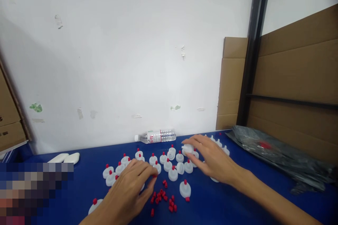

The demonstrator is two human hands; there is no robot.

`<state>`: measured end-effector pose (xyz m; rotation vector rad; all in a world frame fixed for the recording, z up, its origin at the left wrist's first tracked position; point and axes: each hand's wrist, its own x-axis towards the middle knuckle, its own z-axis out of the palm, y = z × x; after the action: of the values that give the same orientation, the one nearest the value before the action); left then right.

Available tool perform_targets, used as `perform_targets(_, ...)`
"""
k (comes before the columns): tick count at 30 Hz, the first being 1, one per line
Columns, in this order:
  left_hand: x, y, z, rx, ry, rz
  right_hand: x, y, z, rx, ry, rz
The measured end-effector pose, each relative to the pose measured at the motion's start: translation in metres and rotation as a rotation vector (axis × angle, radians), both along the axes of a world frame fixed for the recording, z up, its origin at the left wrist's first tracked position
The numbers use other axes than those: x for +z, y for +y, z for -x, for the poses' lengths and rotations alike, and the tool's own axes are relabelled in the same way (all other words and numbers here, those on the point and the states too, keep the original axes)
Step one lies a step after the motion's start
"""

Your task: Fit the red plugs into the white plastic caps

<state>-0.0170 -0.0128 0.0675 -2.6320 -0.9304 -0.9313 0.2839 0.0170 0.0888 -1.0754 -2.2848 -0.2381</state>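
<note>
My left hand [132, 184] is over the left part of the blue table. Its thumb and forefinger pinch a small red cap [154, 175], mostly covered by the fingers. My right hand [212, 158] reaches in from the right, with thumb and fingers closed around a white plastic nozzle lid [188, 148] whose tip points left. Between the hands stand several white lids with red caps on their tips, such as a capped lid [173, 174]. Loose red caps [161, 194] lie in a heap closer to me. White lids without red caps [225, 149] stand behind my right hand.
A clear water bottle [158, 136] lies on the blue table [211, 204] by the white wall. Two white oval objects [72, 158] lie at the left. A grey plastic bag [271, 154] rests at the right, below cardboard [295, 66] and a dark metal post [250, 52].
</note>
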Motion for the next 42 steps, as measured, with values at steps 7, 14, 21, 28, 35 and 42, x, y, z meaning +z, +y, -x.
perform_targets(7, -0.002, -0.005, -0.01, -0.123, -0.149, -0.114, -0.008, -0.027, 0.027, 0.278, -0.038, 0.003)
perform_targets(14, -0.001, -0.011, -0.02, -0.269, -0.168, -0.172, -0.015, -0.032, 0.034, 0.346, -0.022, -0.065)
perform_targets(21, -0.001, -0.011, -0.021, -0.247, -0.181, -0.209, -0.013, -0.034, 0.033, 0.366, 0.005, -0.207)
perform_targets(28, -0.005, -0.011, -0.025, -0.1, -0.074, -0.322, -0.014, -0.041, 0.039, 0.389, 0.065, -0.173)
perform_targets(35, -0.012, -0.02, -0.024, -0.083, -0.049, -0.279, -0.02, -0.044, 0.044, 0.449, 0.106, -0.192)
perform_targets(42, -0.014, -0.022, -0.027, -0.044, -0.074, -0.211, -0.019, -0.044, 0.045, 0.466, 0.043, -0.297)
